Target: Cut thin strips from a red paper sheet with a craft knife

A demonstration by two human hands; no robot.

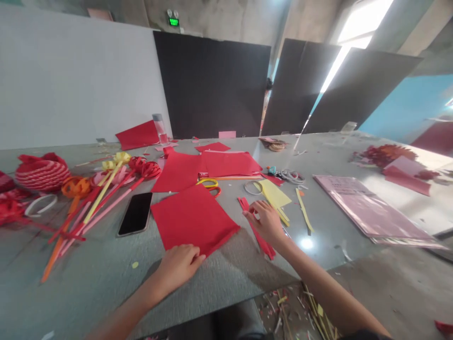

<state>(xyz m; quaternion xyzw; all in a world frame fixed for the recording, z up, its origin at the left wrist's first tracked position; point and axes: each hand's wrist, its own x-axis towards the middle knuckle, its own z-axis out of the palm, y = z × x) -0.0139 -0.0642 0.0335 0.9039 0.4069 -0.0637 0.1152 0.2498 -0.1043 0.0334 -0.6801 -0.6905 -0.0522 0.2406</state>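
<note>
A square sheet of red paper [191, 215] lies on the table in front of me, its right edge rolled or folded over. My left hand [180, 262] is closed on the near corner, thumb and fingers at the edge. My right hand [264, 219] is over the red paper strips [261, 236], fingers curled towards the thumb; whether anything small is pinched there is hidden. Beyond the sheet, scissors with yellow and orange handles [208, 182] are partly covered by it. Yellow paper [278, 192] and a roll of tape [253, 187] sit just past my right hand.
A phone [135, 215] lies left of the sheet, beside paper flowers on stems [102, 198] and a woven red ball [42, 172]. More red paper [230, 163] is farther back. Pink sheets in clear wrap [371, 205] lie right. A bottle [160, 129] stands at the back.
</note>
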